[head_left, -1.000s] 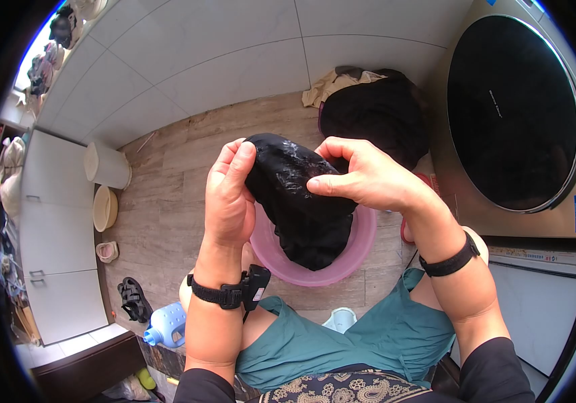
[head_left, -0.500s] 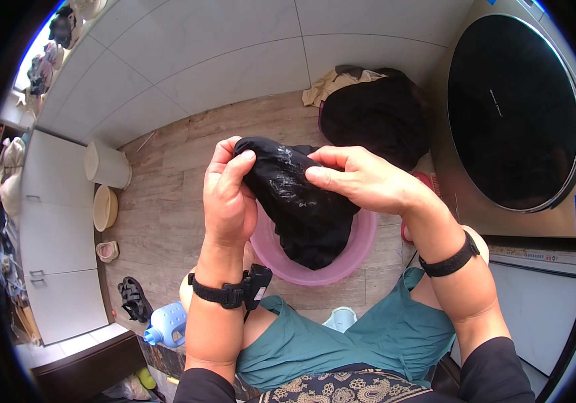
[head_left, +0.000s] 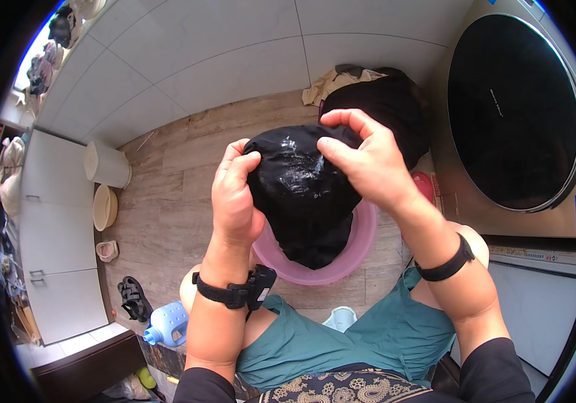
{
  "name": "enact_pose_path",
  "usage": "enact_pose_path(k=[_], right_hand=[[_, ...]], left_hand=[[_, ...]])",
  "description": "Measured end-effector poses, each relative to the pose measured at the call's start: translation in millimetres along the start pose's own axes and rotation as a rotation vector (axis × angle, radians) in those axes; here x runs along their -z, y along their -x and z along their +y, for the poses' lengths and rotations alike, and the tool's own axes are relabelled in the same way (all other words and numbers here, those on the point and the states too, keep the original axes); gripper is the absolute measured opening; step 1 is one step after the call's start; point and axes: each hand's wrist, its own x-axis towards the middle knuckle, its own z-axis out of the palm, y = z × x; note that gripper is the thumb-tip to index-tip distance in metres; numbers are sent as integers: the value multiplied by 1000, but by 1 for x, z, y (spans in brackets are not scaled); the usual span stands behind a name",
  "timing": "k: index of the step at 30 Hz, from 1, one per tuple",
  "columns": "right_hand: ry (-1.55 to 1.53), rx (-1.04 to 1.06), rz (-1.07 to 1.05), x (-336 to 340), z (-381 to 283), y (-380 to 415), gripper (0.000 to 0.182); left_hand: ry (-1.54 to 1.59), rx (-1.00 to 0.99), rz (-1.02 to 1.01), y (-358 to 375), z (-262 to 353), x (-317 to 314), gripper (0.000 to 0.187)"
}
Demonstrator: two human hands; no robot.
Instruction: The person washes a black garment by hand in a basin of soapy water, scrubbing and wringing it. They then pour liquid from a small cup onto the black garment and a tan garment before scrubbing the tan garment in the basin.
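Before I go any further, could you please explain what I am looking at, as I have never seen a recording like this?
There is no robot here: you see a person's bare hands, through one camera worn on the head, looking forward and down.

The left hand grips the left edge of a black cloth with white streaks on it. The right hand touches its upper right edge; whether it pinches is hard to tell. The cloth's lower part hangs over a pink basin.

Each forearm wears a black strap, and the left one carries a small black box.

On the floor are also a black sandal and, by the wall, a dark fabric heap.
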Motion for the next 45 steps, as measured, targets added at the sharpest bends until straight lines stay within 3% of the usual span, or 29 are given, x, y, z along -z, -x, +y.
enact_pose_path(k=[2, 5, 8, 9, 11, 12, 13, 14, 16, 17, 19, 20, 22, 24, 25, 27, 29, 30, 31, 32, 33, 35, 37, 39, 40, 41, 43, 44, 45], right_hand=[[112, 256, 85, -17, 5, 9, 22], [243, 499, -55, -40, 6, 31, 14], [381, 665, -41, -44, 21, 34, 15], [327, 694, 70, -47, 27, 23, 15], [293, 479, 143, -42, 30, 14, 15], [402, 438, 99, -42, 23, 24, 26], [375, 659, 114, -49, 25, 29, 26], [391, 707, 27, -50, 21, 37, 25], [456, 763, -44, -46, 23, 39, 20], [444, 730, 15, -43, 32, 28, 20], [429, 436, 137, -32, 34, 11, 17], [439, 468, 173, -34, 36, 11, 17], [429, 593, 87, -47, 27, 37, 20], [407, 765, 32, -50, 30, 40, 25], [425, 726, 17, -42, 33, 30, 19], [386, 342, 124, -29, 26, 13, 23], [438, 470, 120, -39, 24, 27, 22], [430, 653, 89, -51, 26, 39, 23], [418, 832, 60, -59, 29, 47, 24], [476, 858, -12, -52, 31, 44, 25], [537, 707, 20, -48, 33, 34, 20], [416, 414, 175, -31, 23, 8, 21], [427, 510, 158, -38, 21, 20, 20], [474, 843, 91, -58, 31, 38, 22], [485, 846, 11, -54, 30, 41, 24], [589, 781, -14, -45, 33, 32, 24], [437, 451, 156, -30, 21, 8, 24], [449, 449, 176, -28, 21, 8, 25], [470, 557, 144, -35, 21, 18, 26]], left_hand=[[30, 29, -29, -2, -8, 5, 17], [-14, 34, 77, 0, -25, 2, 19], [234, 245, -208, 13, -41, 9, 27], [64, 93, 3, 23, -50, -12, 31], [126, 245, 30, 24, -45, -29, 38], [51, 213, 49, 21, -48, -26, 37], [160, 187, -19, 20, -48, -17, 34], [251, 257, -244, 6, -51, 14, 32], [213, 349, -224, 6, -52, 22, 32], [54, 188, 11, 23, -58, -11, 34], [7, 253, 260, 32, -57, -50, 35], [-16, 228, 201, 30, -63, -41, 35], [292, 321, -270, 13, -68, 17, 36], [113, 273, -77, 29, -66, 1, 36], [19, 260, 20, 37, -65, -7, 37], [108, 266, 64, 43, -61, -41, 40], [26, 268, 76, 33, -65, -19, 34], [252, 327, -254, 15, -72, 21, 32], [230, 324, -285, 17, -71, 28, 31], [209, 319, -316, 18, -70, 35, 32], [160, 300, -79, 33, -64, 2, 34], [191, 374, 121, 37, -60, -41, 37], [73, 332, 72, 30, -58, -26, 39], [242, 343, -219, 16, -61, 17, 34], [283, 359, -295, 14, -63, 30, 34], [82, 320, -50, 34, -52, -7, 35], [129, 437, 326, 36, -43, -70, 37], [113, 419, 330, 33, -43, -69, 35], [98, 393, 189, 30, -43, -52, 35]])
